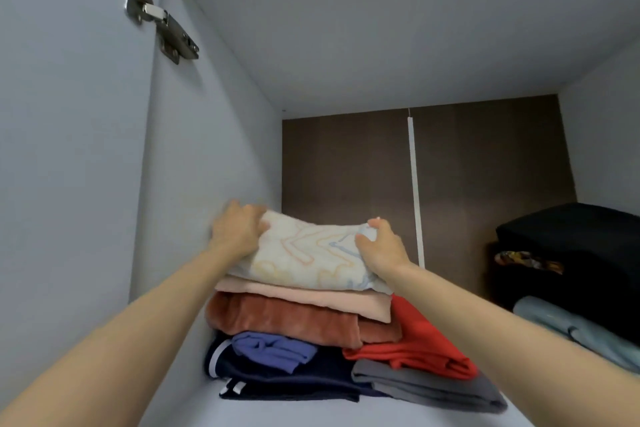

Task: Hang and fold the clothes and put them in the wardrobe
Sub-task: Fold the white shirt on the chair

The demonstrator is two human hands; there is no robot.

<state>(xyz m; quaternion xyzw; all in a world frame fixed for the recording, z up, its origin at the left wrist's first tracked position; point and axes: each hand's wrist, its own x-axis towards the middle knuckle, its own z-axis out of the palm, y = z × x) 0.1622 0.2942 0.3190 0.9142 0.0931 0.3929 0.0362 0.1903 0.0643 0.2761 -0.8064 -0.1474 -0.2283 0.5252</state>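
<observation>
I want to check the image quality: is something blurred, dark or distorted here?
Head view: wide-angle bending of the wardrobe wall; left hand slightly motion-blurred; black pile at right lost in shadow; no glare; the folded cloth is evenly lit.

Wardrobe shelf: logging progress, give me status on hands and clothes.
Left hand and right hand both gripping white patterned garment. Garment on top of folded stack. Nothing blocking; black bundle sits apart, right.
</observation>
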